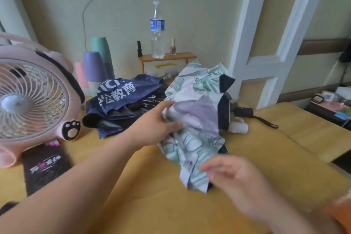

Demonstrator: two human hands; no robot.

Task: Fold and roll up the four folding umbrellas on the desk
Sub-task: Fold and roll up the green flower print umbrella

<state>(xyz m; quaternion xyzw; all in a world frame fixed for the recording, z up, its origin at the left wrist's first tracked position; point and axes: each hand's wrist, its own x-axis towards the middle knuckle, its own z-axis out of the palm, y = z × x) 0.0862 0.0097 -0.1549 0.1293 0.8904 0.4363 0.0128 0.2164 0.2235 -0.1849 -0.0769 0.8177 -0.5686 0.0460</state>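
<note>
the floral umbrella [197, 89] is bunched on the bench [152, 205], mid-frame; its canopy is pinched by the left grip [157, 125]; the right grip [233, 178], blurred, is held released at the lower hem; a navy umbrella [121, 97] lies behind, to the left

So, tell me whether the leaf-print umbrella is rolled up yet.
Not rolled: the leaf-print umbrella is loose and crumpled in the left hand.

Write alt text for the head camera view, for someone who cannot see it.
A person's left hand grips a crumpled pale leaf-print umbrella on a yellow desk, with the blurred right hand at its near end. A navy umbrella lies behind, beside a pink fan.
</note>
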